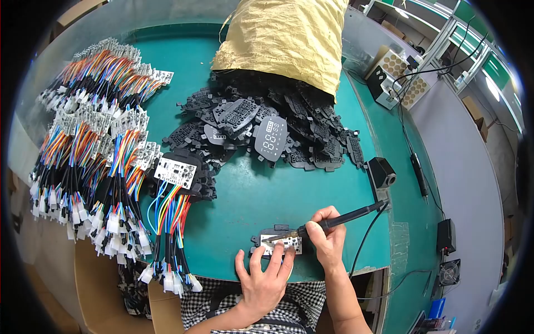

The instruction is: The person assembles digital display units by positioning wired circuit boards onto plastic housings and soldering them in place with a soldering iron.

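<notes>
My right hand (329,240) is closed around a black soldering iron (356,214), whose tip reaches down to the left onto a white circuit board (266,244). The board lies in a black plastic housing (273,230) near the table's front edge. My left hand (264,283) has its fingers spread, with fingertips resting on the board's lower edge and covering part of it. Left of there, wired circuit boards (175,170) sit on a small stack of black housings, their coloured wires (169,209) hanging toward white connectors (172,278).
Bundles of wired boards (100,139) cover the left of the green table (239,195). A yellow woven sack (283,39) spills black housings (239,114) at the back. A black iron holder (382,173), a cable and a small fan (449,273) stand on the right.
</notes>
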Demonstrator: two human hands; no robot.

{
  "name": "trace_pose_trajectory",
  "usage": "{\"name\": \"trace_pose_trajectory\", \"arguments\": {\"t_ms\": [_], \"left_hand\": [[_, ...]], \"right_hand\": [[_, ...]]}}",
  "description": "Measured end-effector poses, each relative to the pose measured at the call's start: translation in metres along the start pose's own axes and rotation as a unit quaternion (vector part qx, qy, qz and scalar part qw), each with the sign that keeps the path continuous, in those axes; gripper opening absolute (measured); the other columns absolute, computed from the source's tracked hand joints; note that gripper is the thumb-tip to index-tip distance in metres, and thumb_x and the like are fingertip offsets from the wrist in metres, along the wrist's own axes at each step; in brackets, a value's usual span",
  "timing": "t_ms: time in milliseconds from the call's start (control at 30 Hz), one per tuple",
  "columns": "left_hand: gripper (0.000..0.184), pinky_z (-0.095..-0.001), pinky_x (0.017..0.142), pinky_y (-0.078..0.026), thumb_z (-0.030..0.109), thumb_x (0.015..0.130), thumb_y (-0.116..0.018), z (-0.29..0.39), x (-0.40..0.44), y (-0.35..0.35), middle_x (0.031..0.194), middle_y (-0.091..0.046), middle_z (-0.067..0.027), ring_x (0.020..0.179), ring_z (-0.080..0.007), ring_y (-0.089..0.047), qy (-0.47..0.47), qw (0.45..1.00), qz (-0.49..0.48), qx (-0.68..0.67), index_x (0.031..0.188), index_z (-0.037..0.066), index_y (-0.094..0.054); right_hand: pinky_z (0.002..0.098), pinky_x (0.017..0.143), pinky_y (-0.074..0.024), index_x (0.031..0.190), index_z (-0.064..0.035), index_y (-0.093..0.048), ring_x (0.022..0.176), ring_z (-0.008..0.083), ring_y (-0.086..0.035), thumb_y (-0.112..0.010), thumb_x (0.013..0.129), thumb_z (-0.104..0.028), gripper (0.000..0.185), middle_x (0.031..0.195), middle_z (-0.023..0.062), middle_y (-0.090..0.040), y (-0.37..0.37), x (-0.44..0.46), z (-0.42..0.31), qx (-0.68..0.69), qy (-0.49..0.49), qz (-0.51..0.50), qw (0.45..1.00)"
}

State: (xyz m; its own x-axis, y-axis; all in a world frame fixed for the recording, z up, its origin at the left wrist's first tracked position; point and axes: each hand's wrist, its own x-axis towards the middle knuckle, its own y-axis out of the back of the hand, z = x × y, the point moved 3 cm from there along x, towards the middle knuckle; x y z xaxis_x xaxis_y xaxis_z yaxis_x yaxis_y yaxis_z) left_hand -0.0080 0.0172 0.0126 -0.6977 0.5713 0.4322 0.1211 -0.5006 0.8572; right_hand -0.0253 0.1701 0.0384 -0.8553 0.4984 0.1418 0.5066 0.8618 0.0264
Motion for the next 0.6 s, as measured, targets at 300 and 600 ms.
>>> {"name": "trace_pose_trajectory", "arguments": {"t_ms": [300,600], "left_hand": [[0.057,-0.0573,0.091,-0.027,0.015,0.056,-0.068,0.0002,0.0004,0.0001,0.122,-0.047,-0.0021,0.105,-0.0291,-0.040,-0.001,1.000,0.002,-0.001,0.112,0.019,-0.058],[0.059,-0.0581,0.090,-0.028,0.017,0.056,-0.069,0.0005,0.0007,0.0007,0.120,-0.048,-0.0029,0.104,-0.0291,-0.041,-0.010,1.000,-0.004,0.012,0.114,0.018,-0.056]], "right_hand": [[0.0181,0.052,-0.0356,0.079,-0.0033,-0.048,0.059,0.0036,-0.043,-0.064,0.075,-0.009,0.017,0.068,-0.0022,-0.048,0.0010,-0.0004,0.0007,0.002,0.001,-0.003,1.000],[0.0182,0.051,-0.0338,0.079,-0.0054,-0.046,0.058,0.0041,-0.041,-0.057,0.074,0.000,0.013,0.070,-0.0014,-0.047,0.0100,-0.0013,0.0024,0.089,0.038,0.042,0.994]]}}
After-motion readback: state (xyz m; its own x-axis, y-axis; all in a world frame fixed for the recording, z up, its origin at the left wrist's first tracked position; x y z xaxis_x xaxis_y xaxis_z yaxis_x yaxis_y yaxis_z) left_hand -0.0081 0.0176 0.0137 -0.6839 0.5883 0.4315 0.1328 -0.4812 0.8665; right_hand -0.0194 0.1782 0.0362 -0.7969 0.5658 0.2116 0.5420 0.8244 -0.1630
